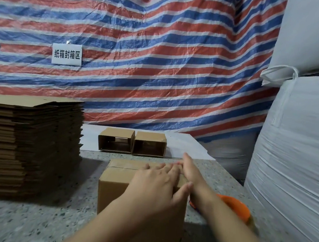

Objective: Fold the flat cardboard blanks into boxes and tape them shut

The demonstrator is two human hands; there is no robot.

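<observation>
A brown cardboard box stands in front of me on the speckled table, its top flaps closed with a strip of clear tape over the seam. My left hand lies flat on the box top, fingers straight and spread. My right hand rests with straight fingers along the box's right top edge, beside the left hand. A tall stack of flat cardboard blanks stands at the left. An orange tape dispenser lies on the table right of the box, partly hidden by my right forearm.
Two folded boxes lie on their sides, open ends toward me, on a white sheet at the table's back. Big white sacks crowd the right side. A striped tarp with paper labels hangs behind.
</observation>
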